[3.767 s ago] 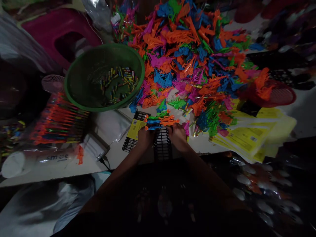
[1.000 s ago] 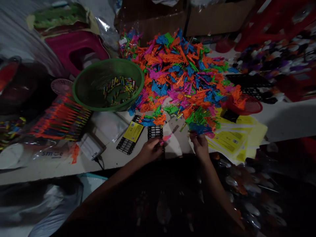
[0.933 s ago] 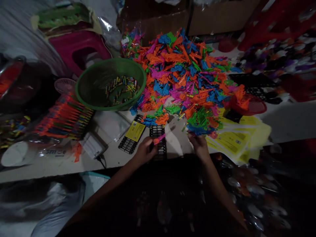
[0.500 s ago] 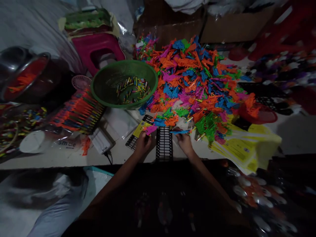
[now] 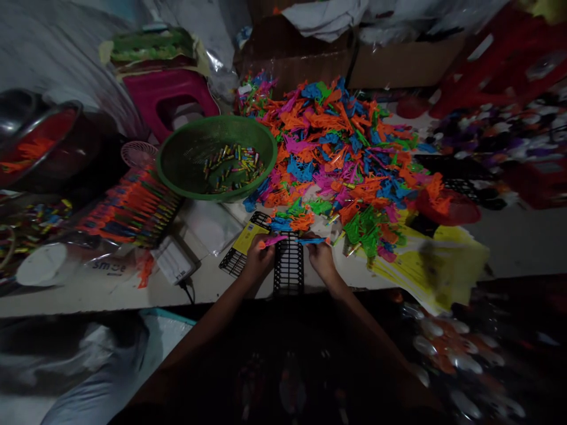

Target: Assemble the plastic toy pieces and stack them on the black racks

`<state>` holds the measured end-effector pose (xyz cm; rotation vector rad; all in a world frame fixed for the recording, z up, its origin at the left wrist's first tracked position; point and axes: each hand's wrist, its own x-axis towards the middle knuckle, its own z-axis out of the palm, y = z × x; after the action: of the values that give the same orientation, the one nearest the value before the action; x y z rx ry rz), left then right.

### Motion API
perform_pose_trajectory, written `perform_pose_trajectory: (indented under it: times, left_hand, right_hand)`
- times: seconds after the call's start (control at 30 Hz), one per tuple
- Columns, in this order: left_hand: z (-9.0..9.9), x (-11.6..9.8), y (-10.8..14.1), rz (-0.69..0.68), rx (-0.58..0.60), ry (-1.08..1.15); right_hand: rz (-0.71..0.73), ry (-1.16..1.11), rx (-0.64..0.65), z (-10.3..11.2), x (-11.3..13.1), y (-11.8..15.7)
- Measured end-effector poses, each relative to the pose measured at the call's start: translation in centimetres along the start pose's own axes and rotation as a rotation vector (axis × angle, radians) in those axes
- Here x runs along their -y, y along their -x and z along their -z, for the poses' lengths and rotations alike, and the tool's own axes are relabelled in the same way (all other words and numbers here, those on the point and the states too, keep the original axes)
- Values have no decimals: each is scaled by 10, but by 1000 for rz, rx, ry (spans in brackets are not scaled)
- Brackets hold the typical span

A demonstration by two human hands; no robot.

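My left hand (image 5: 259, 257) is closed on a small pink plastic toy piece (image 5: 276, 239), which points inward and looks edge-on. Level with it, my right hand (image 5: 321, 258) pinches a slim blue plastic toy piece (image 5: 310, 241) with an orange bit by the fingers. Between the two hands lies a black slotted plastic rack (image 5: 289, 269), and both pieces are over or near its far end. Beyond spreads a large heap of orange, blue, pink and green plastic pieces (image 5: 328, 139). The exact shape of the held pieces is too small to make out.
A green basin (image 5: 177, 177) holds small multicoloured cylinders. Left of it is a row of assembled orange pieces (image 5: 133, 206), with a white box (image 5: 173, 260) in front. A yellow-banded black rack (image 5: 241, 247) lies beside my left hand. Yellow bags (image 5: 434, 257) lie to the right.
My hands have come closer together over the rack. The pink piece has turned from broadside to nearly edge-on. The whole view has shifted slightly.
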<state>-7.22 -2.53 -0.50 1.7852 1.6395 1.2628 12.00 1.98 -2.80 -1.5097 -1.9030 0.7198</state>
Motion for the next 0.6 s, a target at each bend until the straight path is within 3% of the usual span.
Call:
perform_pose_trajectory:
  times: [0.27, 0.4, 0.6]
  left_hand:
    - [-21, 15, -6, 51, 48, -197]
    - [-19, 12, -5, 175, 14, -189]
    - [-15, 9, -10, 170, 28, -174]
  right_hand:
    - [-34, 160, 17, 2, 10, -4]
    - [-33, 177, 9, 2, 12, -3]
    - [-38, 151, -8, -2, 9, -4]
